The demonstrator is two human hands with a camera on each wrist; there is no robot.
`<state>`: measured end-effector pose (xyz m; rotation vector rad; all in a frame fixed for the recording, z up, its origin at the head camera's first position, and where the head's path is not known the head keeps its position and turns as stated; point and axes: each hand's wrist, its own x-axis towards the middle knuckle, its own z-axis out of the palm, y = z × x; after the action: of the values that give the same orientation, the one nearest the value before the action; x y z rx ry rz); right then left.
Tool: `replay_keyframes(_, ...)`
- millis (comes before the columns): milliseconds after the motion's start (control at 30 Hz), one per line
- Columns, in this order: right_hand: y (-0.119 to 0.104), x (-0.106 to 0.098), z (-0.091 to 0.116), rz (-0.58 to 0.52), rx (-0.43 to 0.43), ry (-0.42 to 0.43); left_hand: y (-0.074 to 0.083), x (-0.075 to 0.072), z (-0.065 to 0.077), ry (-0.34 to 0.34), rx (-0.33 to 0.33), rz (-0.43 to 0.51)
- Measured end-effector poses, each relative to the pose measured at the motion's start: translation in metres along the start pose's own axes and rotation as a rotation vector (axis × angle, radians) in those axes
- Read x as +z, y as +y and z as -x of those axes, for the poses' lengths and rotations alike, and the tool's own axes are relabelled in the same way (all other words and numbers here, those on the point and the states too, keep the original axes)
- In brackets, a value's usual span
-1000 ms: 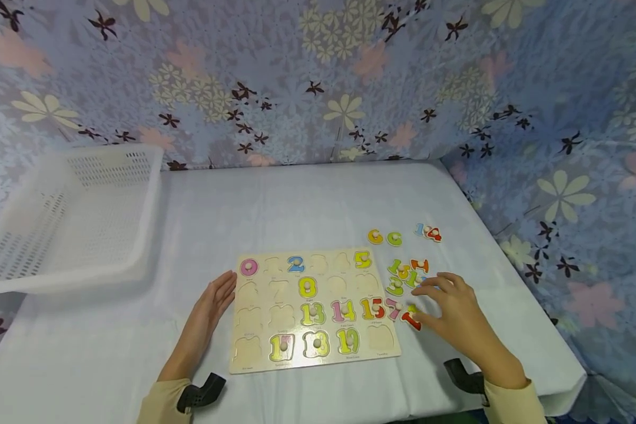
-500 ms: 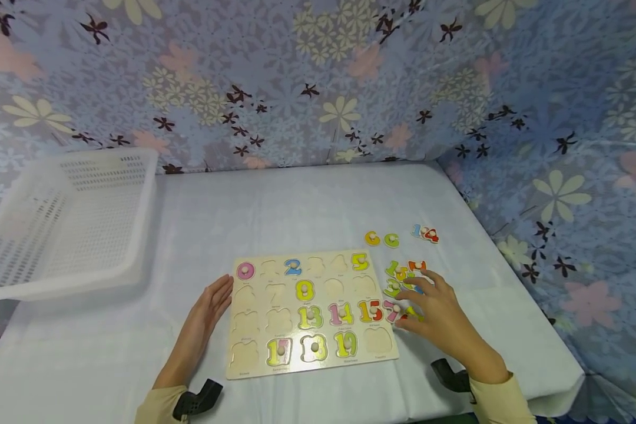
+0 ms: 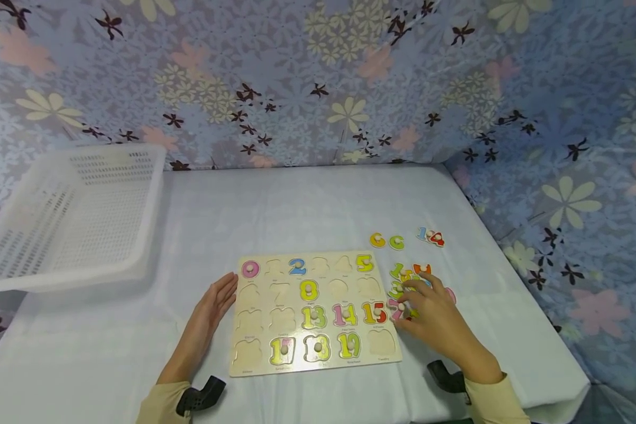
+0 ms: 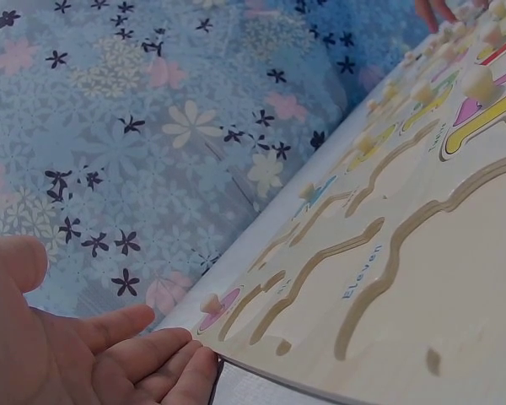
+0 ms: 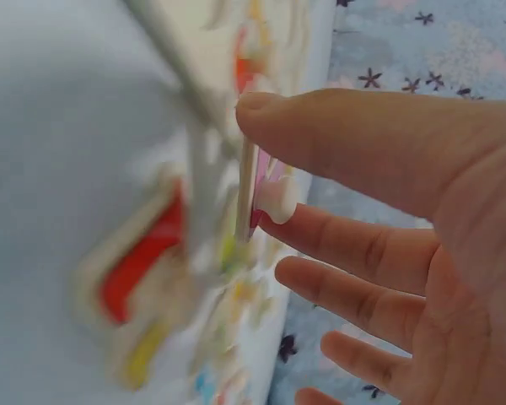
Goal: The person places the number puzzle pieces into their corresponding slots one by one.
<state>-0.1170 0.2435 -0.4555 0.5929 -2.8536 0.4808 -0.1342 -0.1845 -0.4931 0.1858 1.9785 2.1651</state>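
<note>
A wooden number puzzle board (image 3: 283,368) lies on the table, with several coloured number pieces seated in its recesses. My left hand (image 3: 212,306) rests at its left edge, fingers straight, fingertips touching the board's corner near the pink zero (image 4: 221,310) in the left wrist view. Beside the board's right edge, my right hand (image 3: 437,318) pinches a pink seven piece (image 3: 394,308) between thumb and index finger. The right wrist view shows that piece (image 5: 268,173) nearly edge-on, its pale knob (image 5: 278,199) by the index fingertip. A blurred red piece (image 5: 143,261) lies near it.
Several loose number pieces lie under and around the right hand, including a green three (image 3: 395,289). Farther back are an orange piece (image 3: 377,240), a green piece (image 3: 396,242) and a blue-and-red fourteen (image 3: 431,237). A white plastic basket (image 3: 151,218) stands at the left.
My right hand has moved left, from the red and green pieces to the pink seven, and its fingers have closed in on it. The left hand stays at the board's edge.
</note>
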Motion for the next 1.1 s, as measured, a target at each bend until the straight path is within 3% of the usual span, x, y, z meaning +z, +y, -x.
replay_keyframes(267, -0.033, 0.004, -0.045, -0.032, -0.11, -0.037, 0.001, -0.003, -0.001, 0.008, -0.016, -0.005)
replay_keyframes(667, -0.108, 0.045, -0.126, -0.026, -0.419, -0.245, 0.0, -0.003, -0.002, -0.001, -0.002, -0.004)
replay_keyframes(867, -0.125, 0.066, -0.146, 0.042, -0.456, -0.271, -0.001, -0.002, -0.001, -0.018, -0.005, 0.011)
replay_keyframes(1100, -0.135, 0.065, -0.154, 0.08, -0.411, -0.306, 0.0, -0.003, 0.002, -0.007, 0.009, 0.028)
